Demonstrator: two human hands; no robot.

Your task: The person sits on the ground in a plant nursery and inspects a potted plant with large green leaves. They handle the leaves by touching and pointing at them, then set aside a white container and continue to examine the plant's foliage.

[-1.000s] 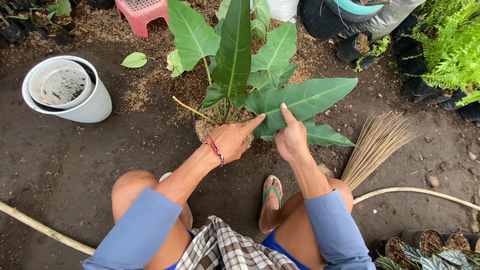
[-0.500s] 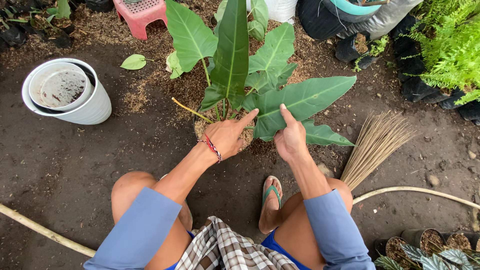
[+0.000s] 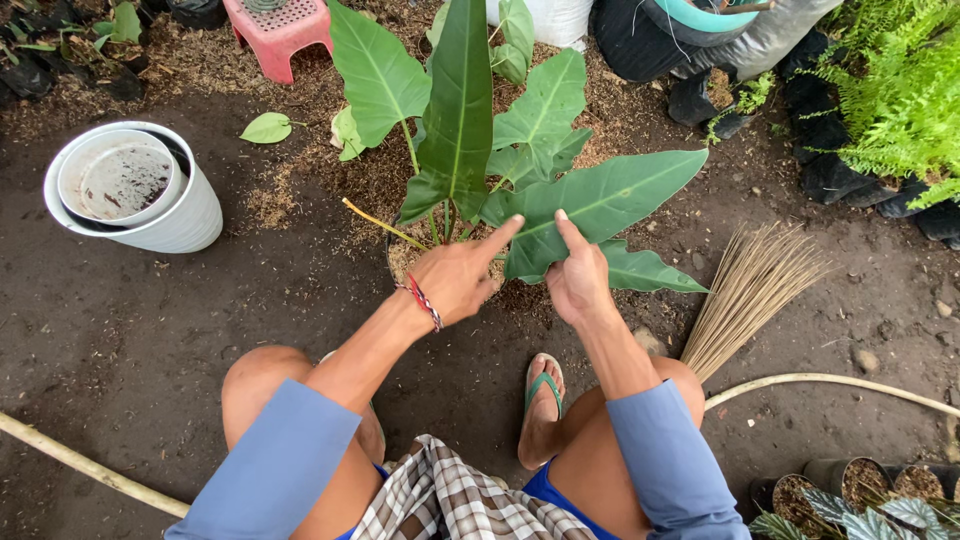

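Green leaves of 1 potted plant (image 3: 470, 150) spread just beyond the fingers, its pot (image 3: 400, 255) mostly hidden under both hands on the dirt ground (image 3: 200, 320). Left hand (image 3: 455, 280) rests curled at the stem base, index finger out, gripping nothing I can see; right hand (image 3: 578, 280) has its fingers pressed to a broad leaf (image 3: 600, 195). They seem to be settling the plant; a firmer hold on the pot would likely come next. Left of the fingers stand 2 nested white pots (image 3: 185, 215); right lies 1 broom (image 3: 750, 295).
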